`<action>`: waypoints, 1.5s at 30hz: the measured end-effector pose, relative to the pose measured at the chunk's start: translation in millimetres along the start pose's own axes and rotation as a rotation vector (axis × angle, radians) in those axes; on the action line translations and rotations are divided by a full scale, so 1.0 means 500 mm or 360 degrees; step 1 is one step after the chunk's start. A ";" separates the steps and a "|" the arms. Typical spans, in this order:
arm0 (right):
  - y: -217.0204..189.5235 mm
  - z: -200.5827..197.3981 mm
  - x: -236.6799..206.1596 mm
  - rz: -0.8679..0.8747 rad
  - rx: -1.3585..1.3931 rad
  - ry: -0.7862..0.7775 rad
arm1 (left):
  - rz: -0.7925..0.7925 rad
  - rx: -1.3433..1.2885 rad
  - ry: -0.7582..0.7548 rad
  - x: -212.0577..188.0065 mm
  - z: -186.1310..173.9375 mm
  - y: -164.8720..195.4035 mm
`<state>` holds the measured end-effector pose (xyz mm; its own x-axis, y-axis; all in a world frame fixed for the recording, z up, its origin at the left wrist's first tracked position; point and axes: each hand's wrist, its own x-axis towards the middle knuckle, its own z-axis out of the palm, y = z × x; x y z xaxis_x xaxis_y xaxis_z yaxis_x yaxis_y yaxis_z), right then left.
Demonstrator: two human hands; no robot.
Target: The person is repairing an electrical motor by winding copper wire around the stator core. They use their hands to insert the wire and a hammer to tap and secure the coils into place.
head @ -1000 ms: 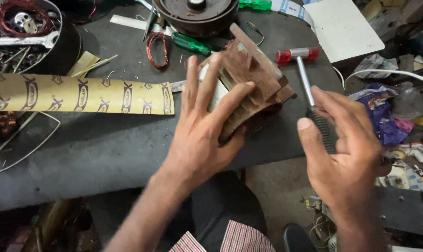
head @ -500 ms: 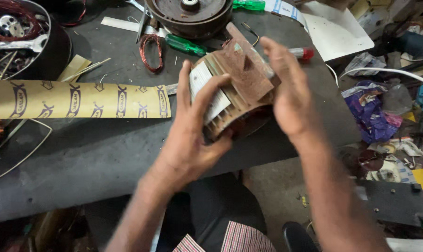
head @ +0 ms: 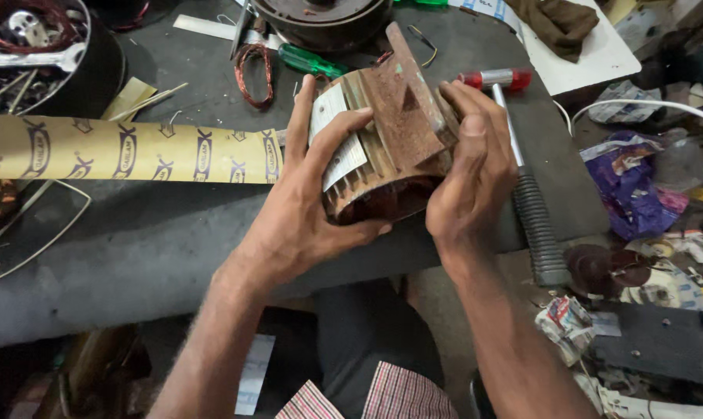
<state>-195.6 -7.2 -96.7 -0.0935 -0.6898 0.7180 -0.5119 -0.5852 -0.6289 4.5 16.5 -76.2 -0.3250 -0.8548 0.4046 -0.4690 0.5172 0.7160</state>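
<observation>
A rusty brown finned motor housing (head: 394, 140) with a white label plate is held over the edge of the dark grey workbench (head: 134, 248). My left hand (head: 312, 194) grips its left side, fingers spread over the label. My right hand (head: 468, 171) clasps its right side. Just right of my right hand, a hammer (head: 522, 178) with a red head and a ribbed grey grip lies on the bench, untouched.
A yellow patterned paper strip (head: 126, 151) lies across the bench. Behind are a green-handled screwdriver (head: 308, 60), a coil of copper wire (head: 254, 70), a round metal motor part (head: 320, 14) and a black tub of scrap (head: 41, 46). Litter covers the floor at right.
My right hand let go of the hammer, which now lies on the bench, and moved left onto the housing. Both hands now hold it.
</observation>
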 end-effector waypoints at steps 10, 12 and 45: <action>0.008 -0.002 -0.005 -0.0003 0.0125 0.0034 | 0.0030 0.0294 -0.0046 -0.005 -0.008 0.019; 0.006 -0.003 -0.004 -0.0029 0.0134 0.0044 | 0.0010 0.0261 -0.0127 -0.004 -0.020 0.030; -0.003 -0.006 -0.007 0.0066 0.0101 0.0086 | -0.0027 0.0404 0.0379 -0.030 0.047 0.060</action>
<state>-196.8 -2.6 -97.5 -0.1601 -0.6908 0.7051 -0.4514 -0.5840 -0.6747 -23.9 46.0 -74.3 -0.1286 -0.8338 0.5369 -0.6718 0.4714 0.5713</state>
